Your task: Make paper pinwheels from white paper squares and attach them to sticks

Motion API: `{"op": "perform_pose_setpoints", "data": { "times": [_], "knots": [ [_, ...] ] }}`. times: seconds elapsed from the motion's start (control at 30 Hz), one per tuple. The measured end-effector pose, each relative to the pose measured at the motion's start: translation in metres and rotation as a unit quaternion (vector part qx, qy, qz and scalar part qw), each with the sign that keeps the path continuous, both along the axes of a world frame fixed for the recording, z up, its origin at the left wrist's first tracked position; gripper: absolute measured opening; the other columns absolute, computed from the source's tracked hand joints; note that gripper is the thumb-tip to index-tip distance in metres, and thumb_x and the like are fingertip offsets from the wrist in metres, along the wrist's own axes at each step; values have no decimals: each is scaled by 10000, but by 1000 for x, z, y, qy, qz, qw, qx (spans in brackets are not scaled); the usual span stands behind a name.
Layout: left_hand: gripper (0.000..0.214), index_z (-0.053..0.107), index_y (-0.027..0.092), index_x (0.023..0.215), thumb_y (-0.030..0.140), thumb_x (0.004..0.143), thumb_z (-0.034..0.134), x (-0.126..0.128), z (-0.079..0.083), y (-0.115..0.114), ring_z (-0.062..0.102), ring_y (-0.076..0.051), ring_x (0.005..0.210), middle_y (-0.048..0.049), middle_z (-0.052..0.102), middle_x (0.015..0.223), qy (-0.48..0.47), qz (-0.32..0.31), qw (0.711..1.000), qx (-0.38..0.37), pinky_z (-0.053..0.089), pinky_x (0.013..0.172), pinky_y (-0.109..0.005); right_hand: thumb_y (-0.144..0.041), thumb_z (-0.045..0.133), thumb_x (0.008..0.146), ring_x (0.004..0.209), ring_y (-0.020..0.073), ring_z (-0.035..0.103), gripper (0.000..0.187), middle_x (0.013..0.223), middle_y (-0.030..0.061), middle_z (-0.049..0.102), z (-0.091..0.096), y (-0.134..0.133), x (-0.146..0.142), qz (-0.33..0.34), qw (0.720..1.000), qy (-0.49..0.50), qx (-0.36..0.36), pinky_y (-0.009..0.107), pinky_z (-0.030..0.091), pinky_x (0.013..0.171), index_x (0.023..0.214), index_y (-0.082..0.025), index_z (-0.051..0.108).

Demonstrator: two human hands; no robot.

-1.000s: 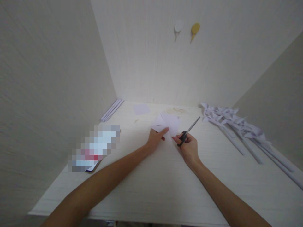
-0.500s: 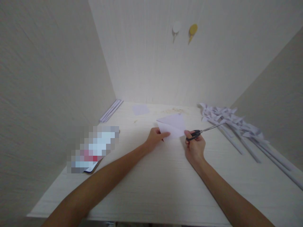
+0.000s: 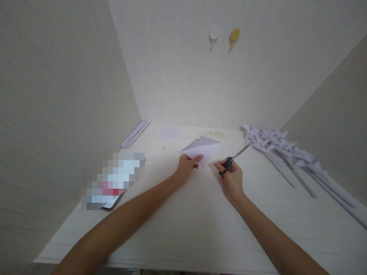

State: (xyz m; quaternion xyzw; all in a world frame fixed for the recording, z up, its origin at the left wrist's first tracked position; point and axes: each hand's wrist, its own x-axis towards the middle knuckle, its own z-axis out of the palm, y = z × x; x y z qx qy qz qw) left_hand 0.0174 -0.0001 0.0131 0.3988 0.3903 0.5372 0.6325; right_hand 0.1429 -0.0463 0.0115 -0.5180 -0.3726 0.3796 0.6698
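My left hand [image 3: 189, 166] pinches the near edge of a white sheet of paper [image 3: 205, 149], thumb on top and fingers beneath. The sheet is bent, with its far part in shadow. Just to the right, my right hand [image 3: 232, 178] is closed around the black handles of a pair of scissors [image 3: 228, 164]. Their metal blades look closed and point away to the upper right, apart from the sheet. Some fingers of my right hand are hidden behind the handles.
White paper pinwheels [image 3: 275, 141] on rolled paper sticks lie piled on the right. Several paper sticks [image 3: 135, 133] rest at the back left, beside a flat paper square [image 3: 171, 133]. A phone [image 3: 114, 202], mostly blurred out, lies at the left. Two hooks, one yellow [image 3: 234, 35], are on the back wall.
The sheet has turned in my left hand, its outline now more like a diamond. My right hand has shifted left and the scissors now point more steeply away from me.
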Motion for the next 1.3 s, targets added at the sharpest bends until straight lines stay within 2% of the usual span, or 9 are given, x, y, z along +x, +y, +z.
{"op": "perform_pose_setpoints", "data": {
  "times": [0.13,0.27,0.43,0.6,0.8,0.9,1.07,1.3],
  "knots": [
    [231,593,112,639,272,493,673,1,0,-1,476,-66,469,-5,576,596,-3,6,1000,4,334,390,-177,-213,636,561,406,40,365,153,517,-69,467,1,-5,-6,68,997,-46,-1,157,248,340,628,-174,504],
    [236,591,112,654,271,500,674,1,-2,-1,484,-69,489,-6,574,607,-4,7,1000,14,345,398,-172,-218,641,558,422,44,381,158,544,-58,503,1,-5,-6,81,996,-44,-2,161,265,358,630,-173,507],
    [222,588,113,630,285,513,664,2,-2,-4,482,-75,493,-4,568,591,9,-8,1000,27,357,414,-181,-244,653,556,452,53,421,193,679,-14,580,1,-4,-8,108,994,-19,-3,165,291,360,641,-170,497],
    [221,577,114,567,311,507,657,4,-1,-7,445,-68,435,4,545,519,71,-23,996,45,348,396,-192,-240,658,551,390,33,364,194,514,-66,481,1,-4,-8,98,995,-13,-8,154,273,340,627,-168,496],
    [216,542,118,473,302,504,650,4,2,-10,431,-66,384,13,502,425,135,-23,990,36,353,387,-195,-241,656,564,344,25,323,198,434,-94,403,1,-3,-6,83,996,30,-11,152,238,319,619,-168,480],
    [217,537,119,474,302,504,650,4,1,-10,433,-67,385,14,500,425,119,-5,993,26,358,387,-194,-216,663,558,370,27,350,194,471,-79,453,2,-3,-7,102,994,38,-5,156,256,342,619,-162,487],
    [224,526,114,468,297,510,649,5,-3,-7,437,-68,389,8,504,431,98,10,995,19,358,393,-195,-179,688,506,547,76,490,224,643,-23,564,1,-3,-8,142,990,21,12,189,357,476,623,-160,497],
    [232,526,115,462,305,512,650,4,1,-10,427,-61,384,16,491,415,118,-17,992,36,349,391,-188,-212,682,511,452,55,408,222,563,-45,507,-2,-1,-6,94,995,-22,9,187,294,408,615,-164,492]
  ]
}}
